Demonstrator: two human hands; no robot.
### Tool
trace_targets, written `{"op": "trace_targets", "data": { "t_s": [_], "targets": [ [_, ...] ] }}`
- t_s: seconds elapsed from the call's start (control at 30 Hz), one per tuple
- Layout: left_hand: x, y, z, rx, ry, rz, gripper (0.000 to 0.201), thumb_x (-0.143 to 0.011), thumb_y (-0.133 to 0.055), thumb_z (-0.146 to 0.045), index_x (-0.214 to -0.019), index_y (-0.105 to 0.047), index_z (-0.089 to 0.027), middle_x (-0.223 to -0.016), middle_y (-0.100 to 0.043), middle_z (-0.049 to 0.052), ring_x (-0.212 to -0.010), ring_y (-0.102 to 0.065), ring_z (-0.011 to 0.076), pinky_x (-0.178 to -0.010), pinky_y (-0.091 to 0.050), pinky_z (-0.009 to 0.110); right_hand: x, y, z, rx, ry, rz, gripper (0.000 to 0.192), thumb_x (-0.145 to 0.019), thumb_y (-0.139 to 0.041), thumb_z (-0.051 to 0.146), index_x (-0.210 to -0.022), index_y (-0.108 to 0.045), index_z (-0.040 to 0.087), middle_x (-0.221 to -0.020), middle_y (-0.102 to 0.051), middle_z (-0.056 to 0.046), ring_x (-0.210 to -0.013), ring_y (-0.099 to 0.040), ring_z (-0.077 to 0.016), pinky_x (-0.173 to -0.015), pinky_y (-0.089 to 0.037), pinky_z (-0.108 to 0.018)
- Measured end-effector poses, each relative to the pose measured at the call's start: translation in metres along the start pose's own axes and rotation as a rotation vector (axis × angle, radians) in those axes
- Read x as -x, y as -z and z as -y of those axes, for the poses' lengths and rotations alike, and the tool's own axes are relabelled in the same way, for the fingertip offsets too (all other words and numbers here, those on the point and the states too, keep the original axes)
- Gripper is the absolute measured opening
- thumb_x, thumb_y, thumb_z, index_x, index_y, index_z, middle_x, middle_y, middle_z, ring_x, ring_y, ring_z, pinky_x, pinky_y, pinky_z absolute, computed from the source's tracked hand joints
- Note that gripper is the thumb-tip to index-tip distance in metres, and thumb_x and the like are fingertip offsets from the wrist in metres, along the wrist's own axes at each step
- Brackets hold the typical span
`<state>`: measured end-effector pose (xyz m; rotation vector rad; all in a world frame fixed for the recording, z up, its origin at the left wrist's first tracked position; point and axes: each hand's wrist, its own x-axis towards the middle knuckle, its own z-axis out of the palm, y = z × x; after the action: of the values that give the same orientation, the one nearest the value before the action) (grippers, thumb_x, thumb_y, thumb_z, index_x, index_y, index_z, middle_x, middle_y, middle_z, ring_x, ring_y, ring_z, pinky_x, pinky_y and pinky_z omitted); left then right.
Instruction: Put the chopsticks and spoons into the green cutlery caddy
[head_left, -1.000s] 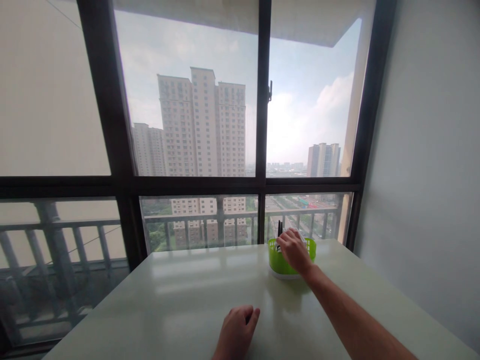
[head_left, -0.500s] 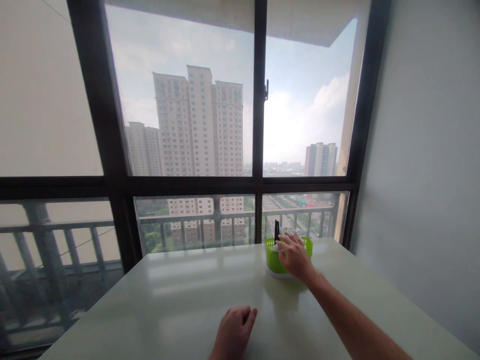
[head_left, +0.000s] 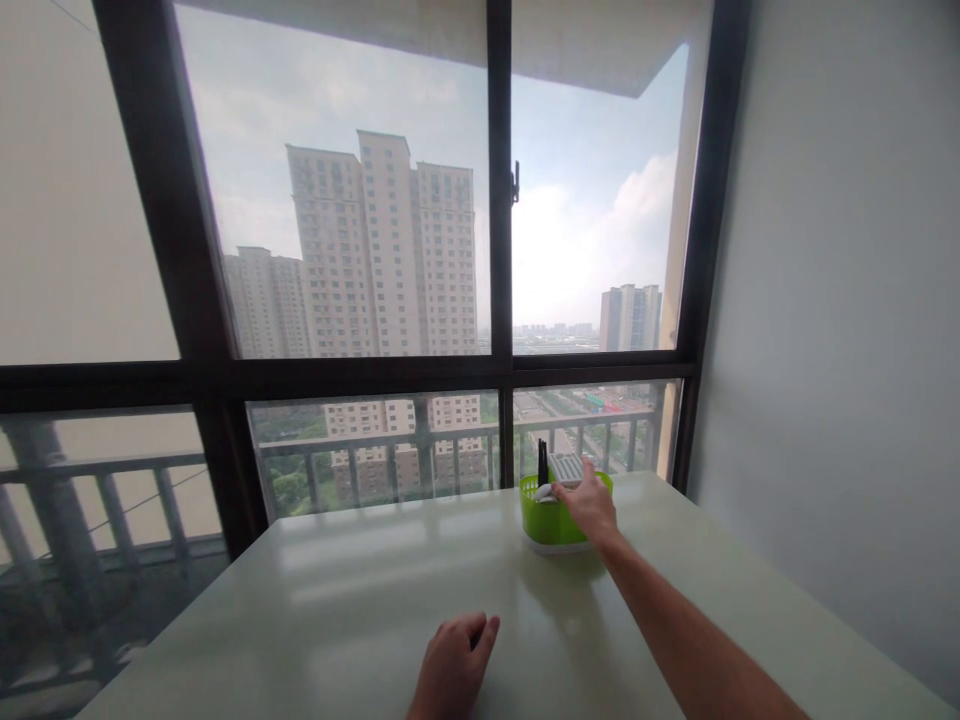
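Reaching to two o'clock, the right hand (head_left: pixel 592 503) spreads loose fingers over the green basket (head_left: pixel 551 522); left hand (head_left: pixel 450 668) rests curled on the bench (head_left: pixel 337 610)

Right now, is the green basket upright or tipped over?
Upright. The green basket sits flat on the table, rim level, dark utensils standing in it; the right hand reaches in.

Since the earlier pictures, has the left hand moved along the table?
No. The left hand rests at the table's near edge as before; only the camera shifted.
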<state>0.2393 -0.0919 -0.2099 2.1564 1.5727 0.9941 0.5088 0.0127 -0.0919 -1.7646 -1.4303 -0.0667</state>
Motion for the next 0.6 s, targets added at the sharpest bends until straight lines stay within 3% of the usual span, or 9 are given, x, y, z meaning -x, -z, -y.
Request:
{"op": "trace_targets", "data": {
  "t_s": [0.13, 0.27, 0.6],
  "targets": [
    [0.000, 0.001, 0.002, -0.010, 0.008, 0.007, 0.049, -0.094, -0.042, -0.051, -0.056, -0.042, -0.020, -0.057, -0.034, -0.004, -0.059, -0.034, 0.0126, -0.060, -0.024, 0.026, -0.004, -0.002, -0.004, -0.003, -0.027, -0.040, 0.081, -0.081, -0.065, 0.057, -0.149, -0.041, 0.020, -0.106, -0.072, -0.014, -0.093, -0.070, -0.0285, -0.072, -0.049, -0.033],
    [0.000, -0.001, 0.005, 0.014, 0.007, 0.010, 0.050, -0.093, -0.043, -0.053, -0.056, -0.042, -0.020, -0.056, -0.034, -0.005, -0.058, -0.034, 0.0125, -0.059, -0.023, 0.025, -0.012, 0.006, -0.018, -0.020, -0.078, -0.067, 0.080, -0.081, -0.064, 0.056, -0.148, -0.043, 0.017, -0.114, -0.071, -0.018, -0.101, -0.069, -0.0318, -0.077, -0.051, -0.037],
    [0.002, -0.001, 0.003, -0.032, 0.029, 0.081, 0.046, -0.094, -0.039, -0.051, -0.060, -0.031, -0.022, -0.058, -0.031, -0.005, -0.059, -0.034, 0.0125, -0.061, -0.022, 0.027, -0.083, 0.069, -0.097, -0.030, -0.233, -0.140, 0.088, -0.075, -0.074, 0.054, -0.150, -0.044, 0.020, -0.124, -0.069, -0.018, -0.107, -0.067, -0.0331, -0.085, -0.051, -0.038]
  ]
}}
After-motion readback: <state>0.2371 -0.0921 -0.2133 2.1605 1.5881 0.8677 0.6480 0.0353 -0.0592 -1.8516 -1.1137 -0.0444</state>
